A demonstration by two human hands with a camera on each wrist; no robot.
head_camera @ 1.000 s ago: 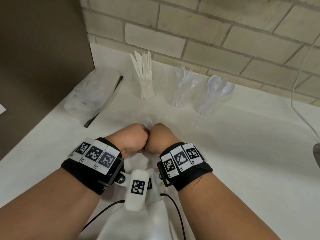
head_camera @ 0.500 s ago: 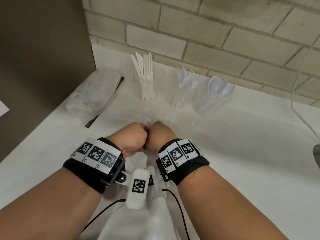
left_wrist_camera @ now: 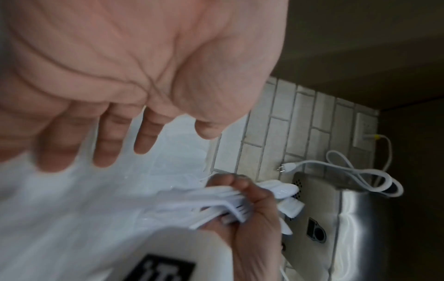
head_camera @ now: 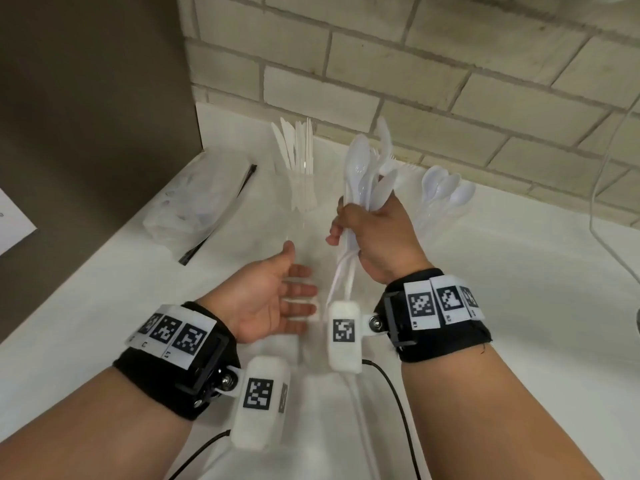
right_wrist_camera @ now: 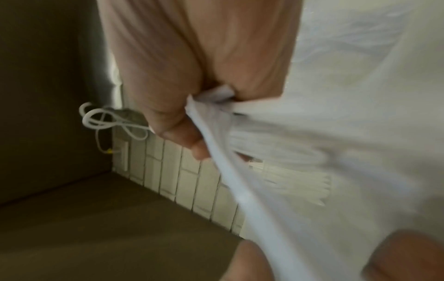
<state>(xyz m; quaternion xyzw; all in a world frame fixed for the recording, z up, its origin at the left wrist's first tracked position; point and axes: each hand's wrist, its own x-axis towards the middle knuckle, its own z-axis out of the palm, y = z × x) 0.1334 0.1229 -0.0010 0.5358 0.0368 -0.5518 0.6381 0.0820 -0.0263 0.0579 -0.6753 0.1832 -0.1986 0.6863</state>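
Note:
My right hand grips a bundle of white plastic cutlery, spoons and forks mixed, held upright above the white counter. The handles hang down below the fist. The same bundle of cutlery shows in the left wrist view, clasped by the right hand, and blurred cutlery handles cross the right wrist view. My left hand is open, palm up, fingers straight, just left of the bundle and holding nothing. Its fingers hang spread over the counter.
Clear cups stand by the brick wall: one with knives, one with spoons. A clear plastic bag lies at the left by a dark panel. A steel appliance with a white cord sits to the right.
Both fists were pressed together low over the counter. Now the right hand has lifted a bundle of cutlery up and away, and the left hand has opened, palm up.

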